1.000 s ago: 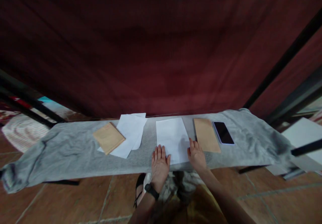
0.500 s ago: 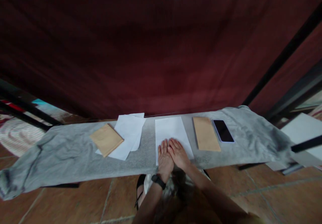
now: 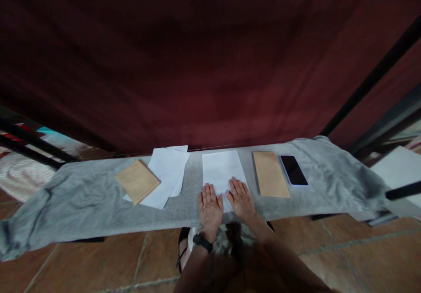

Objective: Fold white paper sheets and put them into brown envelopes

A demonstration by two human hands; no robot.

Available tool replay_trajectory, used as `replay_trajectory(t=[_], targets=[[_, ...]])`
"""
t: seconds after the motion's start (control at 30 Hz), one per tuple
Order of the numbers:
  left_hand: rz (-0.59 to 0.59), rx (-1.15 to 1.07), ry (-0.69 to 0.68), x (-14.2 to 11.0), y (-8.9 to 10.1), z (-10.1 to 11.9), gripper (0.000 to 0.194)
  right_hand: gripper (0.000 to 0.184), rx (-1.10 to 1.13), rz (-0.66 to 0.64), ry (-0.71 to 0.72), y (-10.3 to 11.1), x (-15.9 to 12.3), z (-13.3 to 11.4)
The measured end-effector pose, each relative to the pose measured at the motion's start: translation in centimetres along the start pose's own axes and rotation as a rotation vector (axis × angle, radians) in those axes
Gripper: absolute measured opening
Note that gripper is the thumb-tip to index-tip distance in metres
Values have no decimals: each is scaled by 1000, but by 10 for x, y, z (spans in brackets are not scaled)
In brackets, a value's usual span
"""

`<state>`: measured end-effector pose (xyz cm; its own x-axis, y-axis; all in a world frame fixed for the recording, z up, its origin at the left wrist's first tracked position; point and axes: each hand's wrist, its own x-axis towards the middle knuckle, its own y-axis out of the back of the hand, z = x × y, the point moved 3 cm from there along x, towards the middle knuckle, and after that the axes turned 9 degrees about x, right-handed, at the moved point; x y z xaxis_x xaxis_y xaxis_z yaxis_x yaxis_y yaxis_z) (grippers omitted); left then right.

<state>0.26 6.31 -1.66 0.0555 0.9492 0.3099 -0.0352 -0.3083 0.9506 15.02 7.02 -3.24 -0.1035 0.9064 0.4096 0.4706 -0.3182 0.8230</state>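
A white sheet of paper (image 3: pixel 223 168) lies flat on the grey cloth in front of me. My left hand (image 3: pixel 209 207) rests palm down over its near left corner, fingers stretched out, a dark watch on the wrist. Flat on the near right part of the same sheet is my right hand (image 3: pixel 241 198), its fingers extended too. A gap of paper shows between the two hands, and neither one grips anything. To the right of the sheet lies a brown paper envelope (image 3: pixel 271 174).
Beyond the envelope is a phone (image 3: pixel 294 170) with a dark screen. On the left, brown envelopes (image 3: pixel 138 181) overlap loose white sheets (image 3: pixel 169 168). A grey cloth (image 3: pixel 88 196) covers the narrow table. A dark red curtain (image 3: pixel 210 87) hangs behind it.
My hands have moved apart from side by side at the sheet's near middle, the left hand going left and the right hand going right. The sheet stays in place.
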Motion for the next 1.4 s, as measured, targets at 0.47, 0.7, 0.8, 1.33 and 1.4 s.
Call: replay_trajectory(t=[0.47, 0.7, 0.8, 1.33, 1.4], targets=[[84, -10, 195, -11, 0, -30, 58, 65, -42, 65, -174, 20, -22, 29], [11, -40, 12, 14, 7, -9, 57, 58, 28, -42, -130, 18, -7, 13], [-35, -67, -129, 36, 2, 14, 60, 57, 97, -123, -72, 11, 22, -5], [-29, -21, -65, 70, -32, 9, 59, 53, 43, -52, 37, -22, 61, 15], [-3, -12, -5, 69, -30, 3, 59, 53, 29, -35, 7, -22, 61, 18]])
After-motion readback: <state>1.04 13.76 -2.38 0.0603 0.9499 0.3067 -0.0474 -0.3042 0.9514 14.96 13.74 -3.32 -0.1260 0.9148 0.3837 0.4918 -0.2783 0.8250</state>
